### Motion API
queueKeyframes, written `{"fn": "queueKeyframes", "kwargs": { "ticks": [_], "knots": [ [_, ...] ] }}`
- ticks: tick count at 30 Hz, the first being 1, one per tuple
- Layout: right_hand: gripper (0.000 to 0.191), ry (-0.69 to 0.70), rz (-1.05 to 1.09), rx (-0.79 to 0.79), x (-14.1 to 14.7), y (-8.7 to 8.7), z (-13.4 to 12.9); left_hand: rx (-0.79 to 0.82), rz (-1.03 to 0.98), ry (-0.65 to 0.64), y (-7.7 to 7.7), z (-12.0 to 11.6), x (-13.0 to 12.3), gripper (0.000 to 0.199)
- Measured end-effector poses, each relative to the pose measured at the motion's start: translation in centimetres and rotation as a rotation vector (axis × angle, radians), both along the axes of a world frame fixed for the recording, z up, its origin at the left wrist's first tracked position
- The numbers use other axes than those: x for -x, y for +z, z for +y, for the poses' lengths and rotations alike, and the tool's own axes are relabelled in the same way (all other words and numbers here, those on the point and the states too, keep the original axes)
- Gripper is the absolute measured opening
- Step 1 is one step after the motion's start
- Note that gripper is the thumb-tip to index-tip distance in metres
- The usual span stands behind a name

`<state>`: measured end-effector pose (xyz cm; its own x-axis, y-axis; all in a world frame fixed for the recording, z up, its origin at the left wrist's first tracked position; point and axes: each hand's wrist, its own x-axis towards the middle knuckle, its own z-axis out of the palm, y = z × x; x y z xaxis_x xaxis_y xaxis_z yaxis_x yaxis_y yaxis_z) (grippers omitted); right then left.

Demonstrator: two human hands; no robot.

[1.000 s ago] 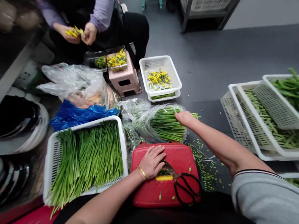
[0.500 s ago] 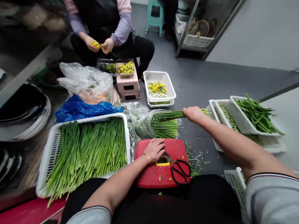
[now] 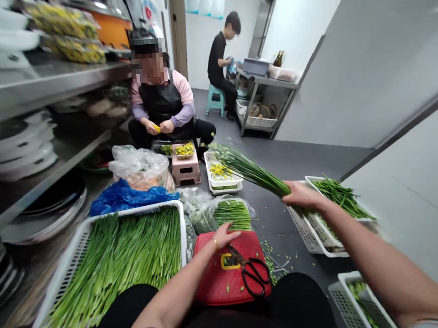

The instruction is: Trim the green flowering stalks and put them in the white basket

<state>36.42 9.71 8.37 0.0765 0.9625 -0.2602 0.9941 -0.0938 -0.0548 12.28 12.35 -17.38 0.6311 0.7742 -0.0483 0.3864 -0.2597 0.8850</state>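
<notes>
My right hand (image 3: 299, 195) grips a bunch of flower chives (image 3: 255, 173) near the stem ends, raised in the air with the pale bud tips pointing away to the upper left. My left hand (image 3: 225, 235) is open at the far edge of a red board (image 3: 209, 283), thumb and fingers apart. Black-handled scissors (image 3: 256, 277) lie on that board beside its yellow-rimmed slot. Just beyond, a clear plastic bag (image 3: 204, 218) holds more green stems (image 3: 232, 212), cut ends towards me. A white basket (image 3: 183, 230) of long chives (image 3: 128, 257) stands at my left.
White baskets with green peppers (image 3: 337, 195) stand at right. Ahead, a person (image 3: 164, 100) handles yellow flowers behind a pink stool (image 3: 185, 171). A white basket (image 3: 228, 187) holds yellow flowers. Another person (image 3: 218, 63) sits farther back. Shelves (image 3: 94, 75) line the left.
My right hand has lifted the chive bunch up off the bagged stems, tilting its tips up and away. My left hand's fingers have lifted and spread. The head view has tipped upward.
</notes>
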Motion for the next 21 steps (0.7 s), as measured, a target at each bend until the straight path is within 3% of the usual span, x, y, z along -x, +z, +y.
{"fn": "queueKeyframes", "kwargs": {
  "ticks": [1,3,5,8,10,12,15,21],
  "knots": [
    [0.02,-0.039,0.256,-0.002,1.2,-1.0,-1.7,0.009,-0.06,0.01,2.2,0.1,-0.4,0.06],
    [0.026,-0.11,0.866,0.028,4.4,-4.1,-4.9,0.184,-0.472,0.007,7.4,-0.4,-0.7,0.073],
    [0.031,-0.099,1.316,0.093,8.3,-7.5,-7.7,0.266,-0.793,-0.034,12.7,-1.9,-0.2,0.076],
    [0.038,0.001,1.646,0.23,13.5,-11.6,-10.3,0.424,-0.931,-0.091,18.7,-5.3,1.4,0.07],
    [0.044,0.108,1.637,0.262,15.6,-13.2,-10.7,0.478,-0.875,-0.04,20.6,-7.7,2.8,0.063],
    [0.046,0.199,1.534,0.229,16.5,-14.3,-10.2,0.435,-0.784,0.034,21.0,-9.4,3.9,0.052],
    [0.042,0.235,1.426,0.136,16.7,-15.5,-9.0,0.268,-0.641,0.106,19.6,-10.7,5.3,0.039],
    [0.04,0.185,1.355,0.022,17.1,-20.1,-9.1,0.092,-0.344,0.342,13.3,-11.4,6.2,0.025]
  ]
}}
